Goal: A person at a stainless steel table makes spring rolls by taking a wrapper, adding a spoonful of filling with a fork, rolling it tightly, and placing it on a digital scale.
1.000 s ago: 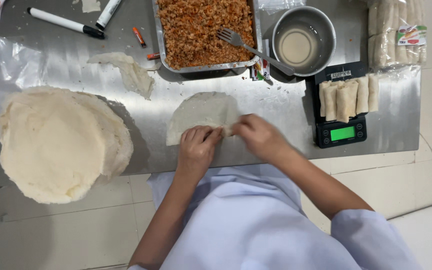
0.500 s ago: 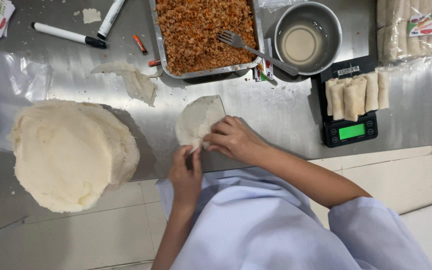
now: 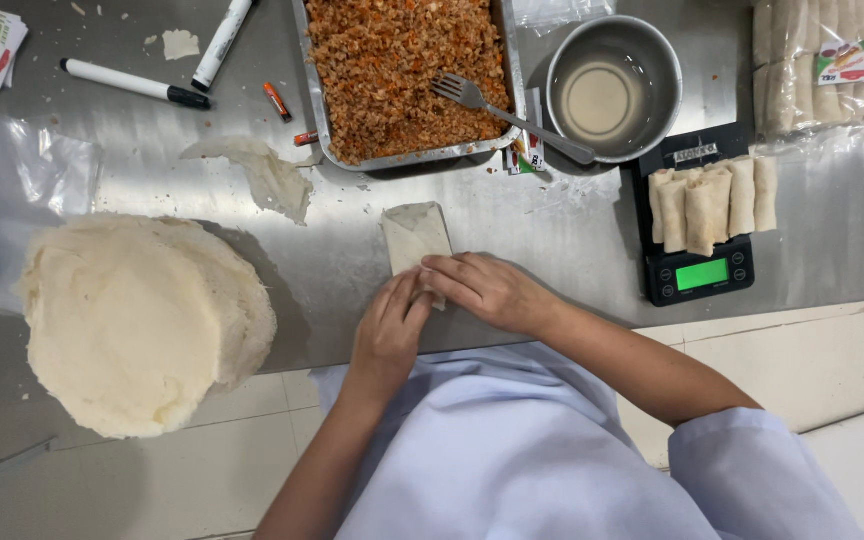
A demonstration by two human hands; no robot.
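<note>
1. Head view: I see the left hand (image 3: 389, 335) and right hand (image 3: 487, 290) together on the near end of a folded wrapper (image 3: 415, 236) lying on the steel table (image 3: 552, 240); fingers of both are closed down on it, pressing.
2. Head view: a stack of round wrappers (image 3: 137, 320) sits well to the left.
3. Head view: beyond the wrapper stand the filling tray (image 3: 407, 75) with a fork (image 3: 507, 108), and a metal bowl (image 3: 612, 88).
4. Head view: finished rolls (image 3: 712, 195) rest on a scale (image 3: 697, 270) to the right.

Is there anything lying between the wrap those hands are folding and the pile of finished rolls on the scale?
Nothing visible. The left hand and right hand rest directly on the folded wrapper. Between it and the rolls on the scale lies only bare steel table.
</note>
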